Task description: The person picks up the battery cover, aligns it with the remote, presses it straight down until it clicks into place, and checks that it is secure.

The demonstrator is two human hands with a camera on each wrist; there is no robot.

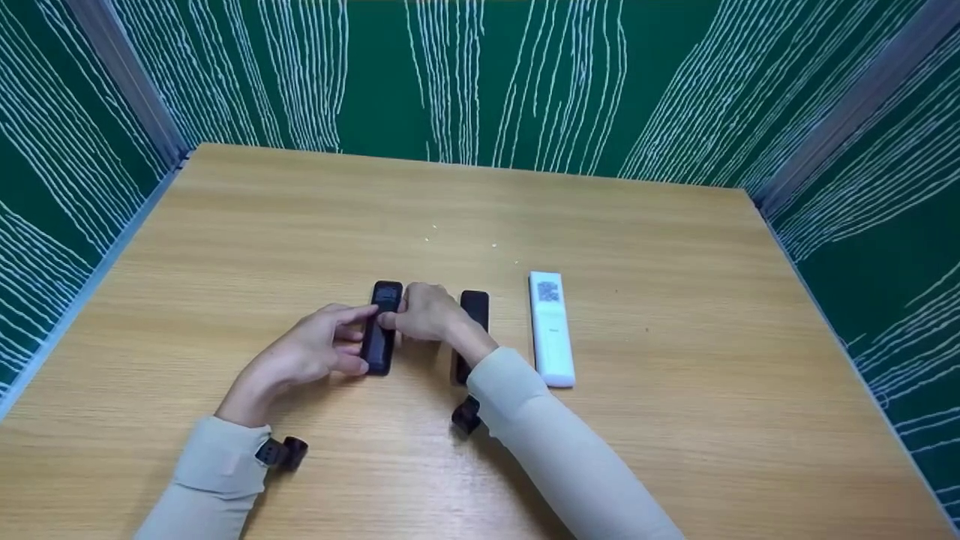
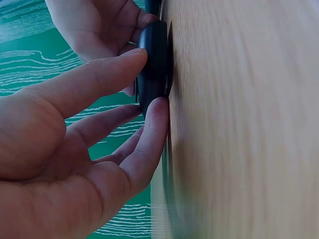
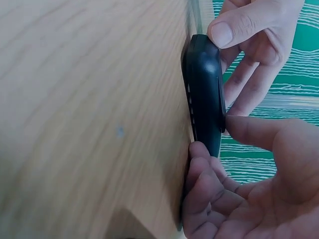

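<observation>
A slim black remote control [image 1: 381, 345] lies on the table between both hands, a label near its far end. Its dark casing shows edge-on in the left wrist view and, as a rounded black body [image 3: 204, 84], in the right wrist view. From the left, my left hand [image 1: 304, 349] holds it with fingertips and thumb spread along its side. My right hand [image 1: 429, 311] grips its right edge, thumb on the upper face and other fingers curled at the side. A second black remote control [image 1: 475, 311] lies partly hidden under the right forearm.
To the right of the forearm lies a white remote control [image 1: 553, 330] with a printed square code. Small pale specks dot the wooden table [image 1: 675, 300] farther back. Green panels with white lines [image 1: 480, 82] enclose the table's far edge and sides.
</observation>
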